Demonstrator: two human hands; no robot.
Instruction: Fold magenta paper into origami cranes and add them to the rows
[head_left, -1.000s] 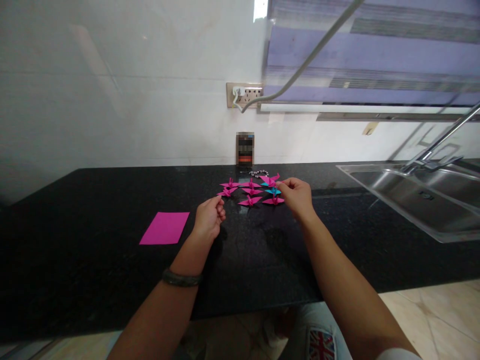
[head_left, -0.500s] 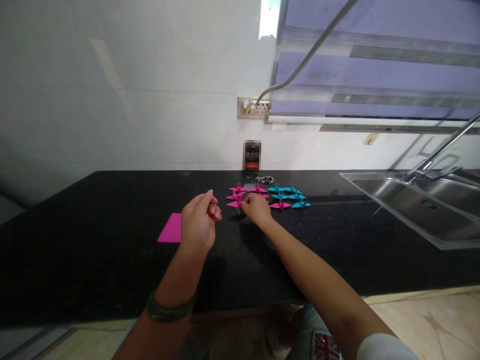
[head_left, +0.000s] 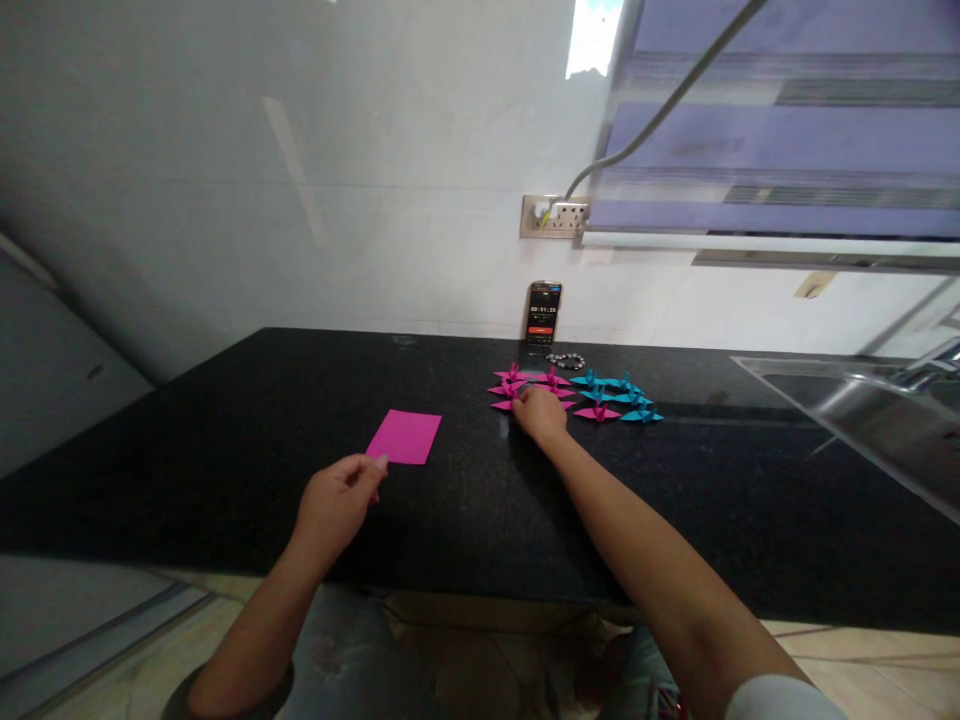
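Note:
A square of pink origami paper (head_left: 405, 437) lies on the black counter, left of centre. The thumb and forefinger of my left hand (head_left: 339, 500) are pinched together at its near left corner. To the right, my right hand (head_left: 541, 412) is closed with its fingertips on a pink paper crane (head_left: 505, 404) in the front row, and it hides part of the cranes behind. More pink cranes (head_left: 513, 371) stand close around it. Blue paper cranes (head_left: 636, 397) sit in rows to the right, beside another pink crane (head_left: 598, 412).
A phone (head_left: 543, 312) showing a timer leans against the wall, with a beaded bracelet (head_left: 568, 361) in front of it. A metal sink (head_left: 862, 400) is set into the counter (head_left: 225, 450) at the right. A cable (head_left: 660, 110) runs to a wall socket (head_left: 553, 216).
My left hand has moved left and down from a raised closed position to the pink paper's corner. My right hand stays at the same crane. The view has swung left.

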